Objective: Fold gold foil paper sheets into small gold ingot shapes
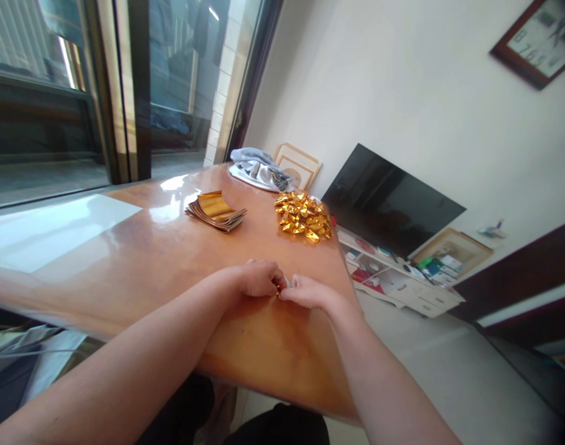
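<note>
My left hand (263, 278) and my right hand (305, 292) meet low over the wooden table (259, 334). Their fingers pinch a small piece of gold foil paper (278, 290) between them, mostly hidden by the fingers. Beyond my hands, to the right, lies a heap of folded gold foil pieces (305, 216). A stack of flat gold foil paper sheets (215, 210), slightly curled, rests farther to the left.
A pale sheet (55, 232) lies at the table's left side. Cloth items and a silvery bag (259, 170) sit at the far end, near a framed picture (298, 165). A television (389, 198) and a white cabinet (398, 281) stand beyond the right edge.
</note>
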`<action>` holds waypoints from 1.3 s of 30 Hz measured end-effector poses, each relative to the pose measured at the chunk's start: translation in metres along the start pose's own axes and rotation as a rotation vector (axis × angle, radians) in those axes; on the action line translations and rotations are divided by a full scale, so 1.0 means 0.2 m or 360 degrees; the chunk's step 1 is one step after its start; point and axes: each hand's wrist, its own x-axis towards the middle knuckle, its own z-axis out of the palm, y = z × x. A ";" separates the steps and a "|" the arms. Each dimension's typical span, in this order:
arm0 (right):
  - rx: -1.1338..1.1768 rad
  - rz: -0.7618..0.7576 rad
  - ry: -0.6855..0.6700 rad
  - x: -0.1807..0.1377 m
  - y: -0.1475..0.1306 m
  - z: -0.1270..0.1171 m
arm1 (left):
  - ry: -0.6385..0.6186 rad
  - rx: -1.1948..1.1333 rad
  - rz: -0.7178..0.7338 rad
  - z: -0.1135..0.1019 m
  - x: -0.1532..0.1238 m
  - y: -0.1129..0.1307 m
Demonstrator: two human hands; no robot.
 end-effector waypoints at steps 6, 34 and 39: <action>-0.0016 -0.0003 -0.0029 -0.01 -0.03 -0.03 | -0.0050 -0.0118 0.0058 -0.01 -0.01 -0.01; 0.0444 -0.0077 0.0008 -0.04 0.04 -0.03 | 0.0367 -0.0625 -0.0027 0.05 0.03 -0.16; 0.0627 -0.0070 -0.0018 -0.02 0.07 -0.03 | 0.0506 -0.0669 -0.0029 0.05 0.03 -0.16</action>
